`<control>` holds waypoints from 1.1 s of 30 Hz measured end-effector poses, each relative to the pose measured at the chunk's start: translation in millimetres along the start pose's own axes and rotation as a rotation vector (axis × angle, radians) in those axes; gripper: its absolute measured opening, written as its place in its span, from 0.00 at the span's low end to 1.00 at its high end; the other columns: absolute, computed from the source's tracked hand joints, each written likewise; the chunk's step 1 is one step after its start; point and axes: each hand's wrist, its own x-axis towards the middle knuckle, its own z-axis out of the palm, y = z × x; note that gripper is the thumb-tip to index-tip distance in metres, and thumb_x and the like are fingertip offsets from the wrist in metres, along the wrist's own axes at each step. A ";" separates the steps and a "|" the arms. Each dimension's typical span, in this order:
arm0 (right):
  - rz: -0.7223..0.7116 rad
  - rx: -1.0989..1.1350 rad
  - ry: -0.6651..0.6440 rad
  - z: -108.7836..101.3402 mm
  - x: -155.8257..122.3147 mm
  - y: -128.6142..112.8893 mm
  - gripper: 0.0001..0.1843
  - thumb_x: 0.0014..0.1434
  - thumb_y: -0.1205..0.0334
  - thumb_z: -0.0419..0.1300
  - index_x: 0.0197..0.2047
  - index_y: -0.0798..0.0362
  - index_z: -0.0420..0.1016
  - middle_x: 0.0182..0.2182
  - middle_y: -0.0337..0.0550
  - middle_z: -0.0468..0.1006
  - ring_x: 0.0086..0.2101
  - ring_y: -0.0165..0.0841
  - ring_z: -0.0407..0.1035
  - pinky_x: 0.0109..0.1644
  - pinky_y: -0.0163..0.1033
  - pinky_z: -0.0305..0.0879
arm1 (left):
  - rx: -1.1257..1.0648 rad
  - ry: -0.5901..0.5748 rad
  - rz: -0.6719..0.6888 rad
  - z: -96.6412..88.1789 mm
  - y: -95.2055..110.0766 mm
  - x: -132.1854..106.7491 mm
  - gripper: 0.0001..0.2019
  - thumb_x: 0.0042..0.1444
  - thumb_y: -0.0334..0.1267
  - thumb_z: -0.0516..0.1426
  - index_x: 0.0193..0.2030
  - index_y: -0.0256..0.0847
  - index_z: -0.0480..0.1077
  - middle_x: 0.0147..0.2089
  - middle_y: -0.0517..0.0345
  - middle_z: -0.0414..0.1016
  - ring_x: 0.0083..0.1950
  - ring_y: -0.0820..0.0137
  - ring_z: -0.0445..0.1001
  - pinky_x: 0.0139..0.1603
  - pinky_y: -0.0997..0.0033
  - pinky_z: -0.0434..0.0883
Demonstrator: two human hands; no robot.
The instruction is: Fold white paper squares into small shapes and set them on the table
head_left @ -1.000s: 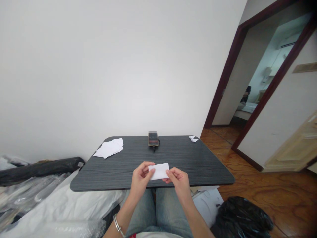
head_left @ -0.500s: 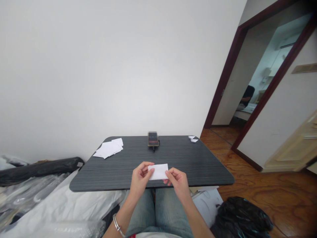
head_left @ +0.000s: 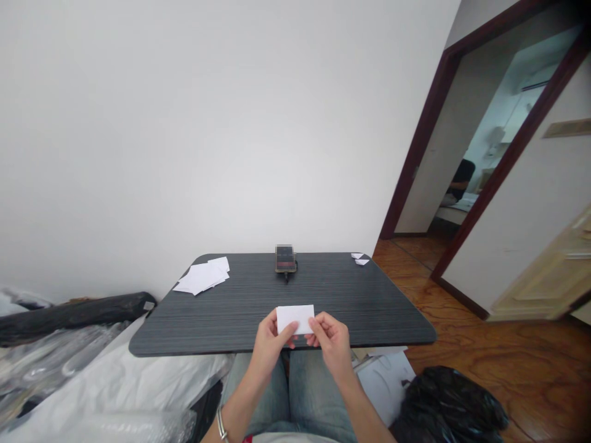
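Two hands share one piece: your left hand (head_left: pixel 269 347) and your right hand (head_left: pixel 333 344) both grip a white paper rectangle (head_left: pixel 295 319) in a narrow pinch at its lower corners, holding it over the near edge of the dark grained tabletop (head_left: pixel 351 298). Farther off, a loose pile of white paper sheets (head_left: pixel 200 277) lies toward the table's back left, a blurred upright phone (head_left: pixel 285 259) stands at the back edge, and small white paper pieces (head_left: pixel 360 259) sit at the back right corner. A silver bangle (head_left: pixel 222 427) circles your left wrist.
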 end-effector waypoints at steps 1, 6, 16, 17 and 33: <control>-0.003 0.000 0.004 0.4 -0.2 -0.7 0.14 0.53 0.57 0.55 0.21 0.56 0.64 0.14 0.37 0.69 0.16 0.26 0.63 0.20 0.29 0.58 | 0.018 0.000 -0.022 1.2 -0.6 -1.1 0.14 0.40 0.40 0.61 0.32 0.33 0.67 0.24 0.59 0.70 0.22 0.75 0.65 0.18 0.79 0.63; -0.012 0.000 0.015 2.5 -1.4 -2.2 0.14 0.53 0.56 0.55 0.21 0.55 0.64 0.14 0.37 0.69 0.16 0.26 0.63 0.20 0.28 0.57 | 0.063 0.029 -0.045 6.2 -3.6 -3.2 0.13 0.40 0.42 0.61 0.23 0.32 0.68 0.17 0.60 0.67 0.18 0.77 0.62 0.14 0.80 0.60; 0.006 0.023 0.022 3.8 -2.0 -1.7 0.15 0.52 0.55 0.56 0.20 0.55 0.65 0.13 0.36 0.68 0.15 0.26 0.61 0.19 0.29 0.57 | 0.070 0.050 -0.012 7.5 -3.9 -3.8 0.13 0.40 0.42 0.61 0.21 0.32 0.68 0.16 0.61 0.66 0.16 0.78 0.61 0.13 0.81 0.59; 0.013 0.031 0.023 4.0 -1.9 -1.4 0.15 0.52 0.54 0.56 0.20 0.55 0.65 0.13 0.36 0.68 0.15 0.25 0.61 0.19 0.29 0.56 | 0.075 0.060 -0.012 7.6 -4.0 -3.8 0.13 0.40 0.42 0.61 0.20 0.32 0.67 0.16 0.61 0.66 0.16 0.78 0.61 0.13 0.80 0.58; 0.010 0.024 0.032 3.9 -1.0 -1.3 0.16 0.52 0.53 0.56 0.21 0.55 0.63 0.13 0.34 0.66 0.14 0.24 0.59 0.18 0.29 0.56 | 0.080 0.058 0.008 11.0 -2.8 -7.2 0.12 0.41 0.40 0.61 0.19 0.31 0.68 0.16 0.59 0.67 0.16 0.79 0.60 0.14 0.81 0.56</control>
